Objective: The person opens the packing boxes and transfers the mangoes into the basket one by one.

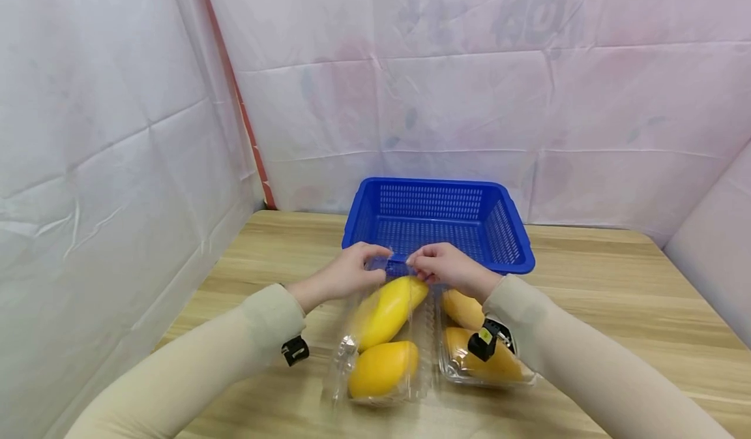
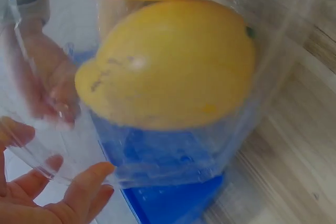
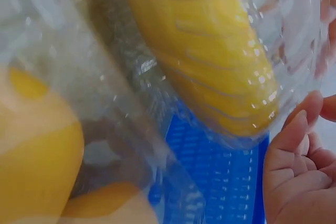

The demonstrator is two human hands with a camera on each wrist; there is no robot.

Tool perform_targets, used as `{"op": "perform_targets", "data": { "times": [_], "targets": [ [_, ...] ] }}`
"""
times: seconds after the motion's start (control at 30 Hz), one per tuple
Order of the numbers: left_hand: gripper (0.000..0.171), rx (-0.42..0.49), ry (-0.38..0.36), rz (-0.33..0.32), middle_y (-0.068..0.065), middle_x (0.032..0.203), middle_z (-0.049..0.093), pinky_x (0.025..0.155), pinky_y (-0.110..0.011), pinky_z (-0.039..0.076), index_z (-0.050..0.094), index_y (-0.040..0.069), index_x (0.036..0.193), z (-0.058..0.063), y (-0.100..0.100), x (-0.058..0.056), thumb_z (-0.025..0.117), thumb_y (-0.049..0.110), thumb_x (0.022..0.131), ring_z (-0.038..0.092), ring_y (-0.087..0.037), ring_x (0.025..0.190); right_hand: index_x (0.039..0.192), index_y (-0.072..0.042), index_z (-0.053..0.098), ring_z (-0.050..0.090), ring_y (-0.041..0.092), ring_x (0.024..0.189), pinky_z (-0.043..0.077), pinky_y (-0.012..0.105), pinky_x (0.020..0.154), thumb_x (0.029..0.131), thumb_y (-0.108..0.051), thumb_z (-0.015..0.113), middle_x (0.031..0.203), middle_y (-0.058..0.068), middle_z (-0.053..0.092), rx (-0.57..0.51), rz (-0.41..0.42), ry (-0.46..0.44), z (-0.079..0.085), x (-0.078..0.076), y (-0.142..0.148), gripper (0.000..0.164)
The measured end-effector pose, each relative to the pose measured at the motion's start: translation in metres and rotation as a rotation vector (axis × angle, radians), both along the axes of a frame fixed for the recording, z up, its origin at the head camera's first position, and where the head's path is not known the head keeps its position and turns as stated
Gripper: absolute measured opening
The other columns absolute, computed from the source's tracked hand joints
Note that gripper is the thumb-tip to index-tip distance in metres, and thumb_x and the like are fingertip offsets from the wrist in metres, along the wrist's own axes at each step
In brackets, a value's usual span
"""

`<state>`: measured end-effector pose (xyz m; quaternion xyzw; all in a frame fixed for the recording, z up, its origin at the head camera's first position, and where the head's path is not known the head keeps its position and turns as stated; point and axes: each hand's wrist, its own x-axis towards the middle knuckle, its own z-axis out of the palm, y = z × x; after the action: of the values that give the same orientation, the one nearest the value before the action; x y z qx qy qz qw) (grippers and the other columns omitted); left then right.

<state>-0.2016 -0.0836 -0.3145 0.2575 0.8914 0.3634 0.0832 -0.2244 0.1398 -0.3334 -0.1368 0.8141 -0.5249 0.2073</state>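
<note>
A clear plastic clamshell box (image 1: 425, 354) with two yellow mangoes, one long (image 1: 390, 312) and one rounder (image 1: 384, 368), lies in front of the person, its far edge at the hands. My left hand (image 1: 347, 272) holds the far left part of that edge, thumb and fingers curved about the thin plastic. Close beside it, my right hand (image 1: 448, 266) pinches the same edge between thumb and forefinger. In the left wrist view a mango (image 2: 173, 66) shows through the plastic, above the left fingers (image 2: 86, 184). The right wrist view shows the right fingertips (image 3: 304, 111) at the box's rim.
Just beyond the hands stands a blue perforated plastic basket (image 1: 440, 227). To the right, partly under the right forearm, sits a second clear box (image 1: 457, 380) with mangoes (image 1: 463, 308) in it. Pale printed sheets (image 1: 469, 100) hang behind and beside the wooden table (image 1: 610, 295).
</note>
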Motion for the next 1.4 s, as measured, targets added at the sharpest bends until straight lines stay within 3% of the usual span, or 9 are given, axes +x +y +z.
{"op": "perform_targets", "data": {
  "times": [0.27,0.6,0.83,1.13,1.27,1.4],
  "targets": [
    [0.043,0.134,-0.086,0.017,-0.013,0.134,0.048,0.099,-0.046,0.036,0.052,0.001,0.13,0.003,-0.025,-0.003,0.055,0.01,0.088,0.043,-0.032,0.124,0.109,0.005,0.06,0.055,0.019,0.08,0.048,0.031,0.078,0.095,-0.016,0.047,0.091,0.009,0.06,0.057,0.022,-0.005,0.0,0.0,0.013,0.029],
    [0.045,0.184,-0.082,0.014,-0.015,0.137,0.046,0.097,-0.047,0.038,0.048,-0.001,0.133,0.005,-0.044,-0.002,0.054,0.012,0.09,0.042,-0.034,0.125,0.111,0.003,0.061,0.058,0.019,0.083,0.05,0.035,0.079,0.095,-0.021,0.053,0.101,0.012,0.063,0.162,0.024,0.048,0.001,0.002,0.022,0.03],
    [0.044,0.247,-0.083,0.031,-0.019,0.136,0.046,0.089,-0.041,0.046,0.048,-0.005,0.131,0.008,-0.06,0.001,0.053,0.008,0.089,0.043,-0.037,0.124,0.106,0.0,0.063,0.058,0.019,0.08,0.05,0.035,0.076,0.094,-0.019,0.054,0.093,0.009,0.063,0.188,0.026,0.068,-0.001,0.003,0.018,0.025],
    [0.047,0.359,-0.186,0.056,-0.024,0.141,0.037,0.087,-0.047,0.047,0.038,-0.008,0.136,0.0,-0.08,0.003,0.048,0.005,0.093,0.038,-0.038,0.127,0.1,0.0,0.065,0.056,0.021,0.072,0.048,0.035,0.067,0.093,-0.017,0.055,0.082,0.005,0.063,0.285,0.002,0.138,-0.002,0.008,0.017,0.022],
    [0.047,0.354,-0.222,0.075,-0.021,0.143,0.036,0.086,-0.05,0.046,0.038,-0.005,0.138,0.002,-0.09,0.003,0.05,0.011,0.095,0.043,-0.039,0.122,0.094,-0.001,0.066,0.056,0.02,0.069,0.048,0.031,0.064,0.091,-0.016,0.056,0.079,0.005,0.063,0.325,-0.005,0.179,-0.001,0.009,0.017,0.018],
    [0.049,0.291,-0.266,0.099,-0.018,0.144,0.036,0.081,-0.045,0.05,0.04,0.005,0.141,0.005,-0.103,0.004,0.052,0.023,0.096,0.054,-0.035,0.112,0.09,0.001,0.066,0.058,0.018,0.067,0.049,0.029,0.063,0.09,-0.013,0.057,0.08,0.005,0.063,0.362,-0.007,0.218,-0.001,0.012,0.018,0.016]
  ]
}}
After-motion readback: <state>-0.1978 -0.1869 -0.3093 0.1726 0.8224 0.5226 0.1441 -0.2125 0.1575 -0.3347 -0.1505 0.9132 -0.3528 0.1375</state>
